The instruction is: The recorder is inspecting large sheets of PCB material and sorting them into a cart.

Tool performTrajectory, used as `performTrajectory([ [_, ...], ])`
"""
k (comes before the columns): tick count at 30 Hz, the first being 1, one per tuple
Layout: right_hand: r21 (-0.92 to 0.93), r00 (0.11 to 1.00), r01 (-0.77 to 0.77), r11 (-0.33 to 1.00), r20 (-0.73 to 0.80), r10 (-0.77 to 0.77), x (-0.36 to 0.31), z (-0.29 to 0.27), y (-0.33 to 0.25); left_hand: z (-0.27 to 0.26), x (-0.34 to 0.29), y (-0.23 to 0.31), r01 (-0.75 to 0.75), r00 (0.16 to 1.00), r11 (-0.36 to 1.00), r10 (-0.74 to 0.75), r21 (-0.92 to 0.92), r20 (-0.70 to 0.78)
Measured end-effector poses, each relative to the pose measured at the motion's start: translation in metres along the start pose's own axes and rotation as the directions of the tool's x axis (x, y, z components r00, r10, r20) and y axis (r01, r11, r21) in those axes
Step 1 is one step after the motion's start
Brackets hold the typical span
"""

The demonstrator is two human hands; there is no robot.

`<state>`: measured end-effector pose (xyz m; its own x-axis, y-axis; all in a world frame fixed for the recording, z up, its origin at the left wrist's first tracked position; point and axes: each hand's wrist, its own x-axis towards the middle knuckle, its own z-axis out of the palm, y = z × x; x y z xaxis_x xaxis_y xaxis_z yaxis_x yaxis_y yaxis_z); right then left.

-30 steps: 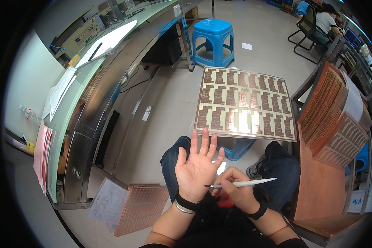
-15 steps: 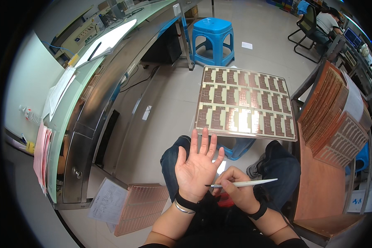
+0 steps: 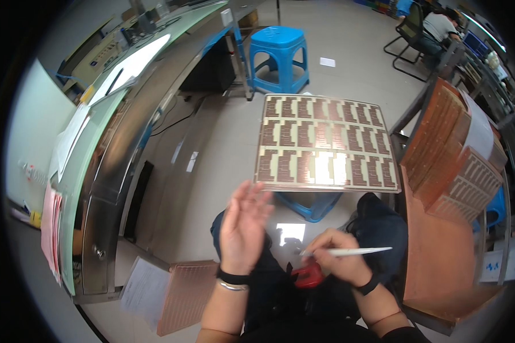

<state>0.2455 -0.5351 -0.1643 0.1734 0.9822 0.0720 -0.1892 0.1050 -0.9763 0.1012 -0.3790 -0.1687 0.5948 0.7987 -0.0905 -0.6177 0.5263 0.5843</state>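
Observation:
My left hand (image 3: 243, 228) is raised before the near left corner of a copper-patterned circuit board panel (image 3: 329, 143), holding nothing. Its fingers are apart and a little smeared by motion. Over my lap, my right hand (image 3: 340, 260) grips a slim white pen-like tool (image 3: 363, 250), its tapered handle end pointing right; the working tip is blurred by my fingers. The panel lies flat in front of me, with rows of brown copper shapes on pale board and glare at its middle. A red object (image 3: 307, 275) sits in my lap below the right hand, partly hidden.
At my right, a wooden shelf (image 3: 435, 251) bears a stack of copper panels (image 3: 435, 137) and a patterned panel (image 3: 469, 183). More panels (image 3: 186, 294) lean low at left, by a metal-edged desk (image 3: 111, 200). A blue stool (image 3: 278, 57) stands beyond; a person (image 3: 440, 28) sits far right.
My left hand has turned from palm-up and shifted left, its fingers curling slightly. My right hand keeps the pen-like tool. The whole view has shifted a little, moving the panel leftward in it.

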Motion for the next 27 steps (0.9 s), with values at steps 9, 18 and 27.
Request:
performTrajectory([
  [9,-0.664,0.619,-0.222,0.714,-0.662,-0.422,-0.007,-0.192,0.006,-0.064,0.06,0.023,0.012,0.98,0.564,0.158,0.826,-0.123],
  [18,-0.099,0.953,-0.191,0.977,-0.256,0.161,0.009,-0.129,-0.007,0.023,0.061,-0.025,-0.218,0.816,0.442,-0.407,0.87,0.411],
  [27,-0.301,0.972,-0.17,0.938,0.102,0.209,0.016,-0.114,-0.032,0.044,0.052,-0.065,-0.019,0.486,0.518,-0.743,0.855,0.461],
])
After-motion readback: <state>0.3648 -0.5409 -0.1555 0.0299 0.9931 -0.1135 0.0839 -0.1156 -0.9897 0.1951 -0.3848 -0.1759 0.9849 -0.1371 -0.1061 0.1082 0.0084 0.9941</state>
